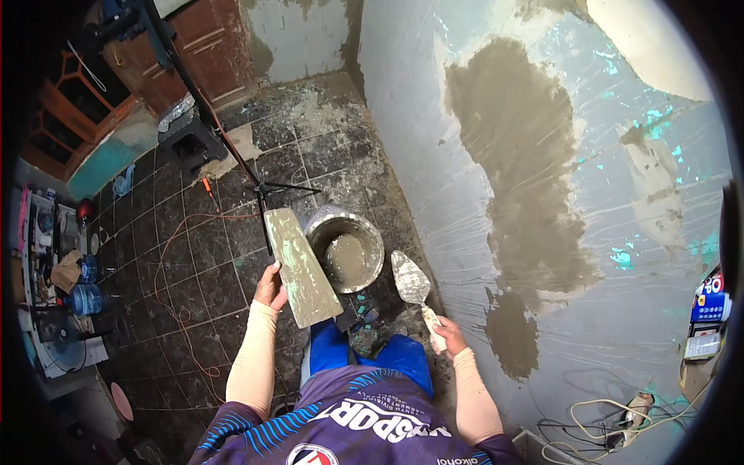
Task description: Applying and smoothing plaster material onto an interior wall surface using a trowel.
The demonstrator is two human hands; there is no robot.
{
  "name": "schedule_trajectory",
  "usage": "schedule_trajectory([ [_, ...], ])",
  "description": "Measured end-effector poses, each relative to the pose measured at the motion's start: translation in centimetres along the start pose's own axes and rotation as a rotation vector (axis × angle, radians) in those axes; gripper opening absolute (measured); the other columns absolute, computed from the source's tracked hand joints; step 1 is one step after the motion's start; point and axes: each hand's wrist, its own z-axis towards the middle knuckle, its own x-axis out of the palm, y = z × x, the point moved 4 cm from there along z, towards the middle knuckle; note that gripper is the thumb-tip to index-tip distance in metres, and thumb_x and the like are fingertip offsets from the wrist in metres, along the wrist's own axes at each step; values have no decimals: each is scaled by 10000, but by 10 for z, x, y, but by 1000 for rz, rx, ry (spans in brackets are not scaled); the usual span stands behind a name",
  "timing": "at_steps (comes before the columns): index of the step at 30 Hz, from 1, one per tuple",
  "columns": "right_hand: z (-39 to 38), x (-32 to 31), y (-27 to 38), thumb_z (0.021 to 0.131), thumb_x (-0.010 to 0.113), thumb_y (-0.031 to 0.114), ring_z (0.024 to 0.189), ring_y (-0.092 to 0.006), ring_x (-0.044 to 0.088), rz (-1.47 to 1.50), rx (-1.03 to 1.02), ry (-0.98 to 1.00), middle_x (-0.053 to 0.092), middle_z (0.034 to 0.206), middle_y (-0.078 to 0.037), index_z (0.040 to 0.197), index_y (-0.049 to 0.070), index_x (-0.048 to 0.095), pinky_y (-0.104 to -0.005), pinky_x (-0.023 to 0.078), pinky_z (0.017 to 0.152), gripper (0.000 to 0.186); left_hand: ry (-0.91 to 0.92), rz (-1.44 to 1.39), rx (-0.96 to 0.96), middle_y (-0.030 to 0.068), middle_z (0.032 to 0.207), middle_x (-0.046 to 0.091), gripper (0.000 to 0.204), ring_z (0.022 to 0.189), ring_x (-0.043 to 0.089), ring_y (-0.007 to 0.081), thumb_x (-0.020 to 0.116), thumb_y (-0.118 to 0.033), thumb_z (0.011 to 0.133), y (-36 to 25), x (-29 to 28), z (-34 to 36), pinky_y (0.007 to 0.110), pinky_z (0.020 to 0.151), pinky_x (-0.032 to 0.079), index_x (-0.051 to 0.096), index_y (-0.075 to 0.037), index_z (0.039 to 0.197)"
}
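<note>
My left hand [271, 287] grips a long plastering float [301, 267], whose flat face is smeared with grey mortar and shows pale green patches. In my right hand [449, 338] is a pointed trowel [411, 279], held by its handle with the mortar-spotted blade turned away from me. Between the two tools, a round bucket [378, 260] stands on the floor with wet grey mortar [346, 254] inside. The float overlaps the bucket's left side. To my right rises a grey wall [411, 147] with a large darker patch of damp plaster [511, 155].
A black tripod stand [256, 184] rises just beyond the float. An orange cord [160, 267] snakes over the dark tiled floor [190, 279]. At the left is a cluttered shelf [35, 256] with blue water jugs [85, 299]. Loose cables [589, 422] hang at the lower right.
</note>
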Motion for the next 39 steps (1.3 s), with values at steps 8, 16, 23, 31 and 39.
schedule_trajectory([
  [8,-28,-52,-64,880,590,241,453,-151,523,202,-12,92,537,657,-52,1054,70,549,-264,409,366,247,11,5,17,96,1090,627,366,1015,580,237,617,-275,868,93,26,-33,393,936,444,583,-29,1137],
  [16,-76,-177,-141,853,631,256,447,-161,529,94,51,-19,546,627,-63,1165,58,535,-278,411,366,382,-548,1197,488,82,939,643,422,881,618,252,690,-337,789,104,5,-10,333,849,483,662,-6,1049],
  [23,-85,-202,-210,878,603,217,470,-156,551,105,90,62,545,634,-61,1100,48,535,-282,436,383,286,-1057,1916,402,196,1159,502,427,1048,522,373,757,-389,670,95,71,84,442,868,461,707,-79,959],
  [31,-33,-193,-250,869,585,203,441,-189,519,195,123,20,543,655,-70,1161,53,515,-308,410,370,336,-1031,2143,444,216,1190,486,390,1112,469,398,769,-382,701,119,63,122,475,924,415,703,-93,955],
  [39,55,-196,-295,899,548,217,437,-182,510,221,135,-114,524,606,-67,1037,73,530,-305,402,377,200,-643,1694,1407,217,1117,497,492,1020,484,388,739,-158,723,209,88,11,476,901,386,544,-33,1158],
])
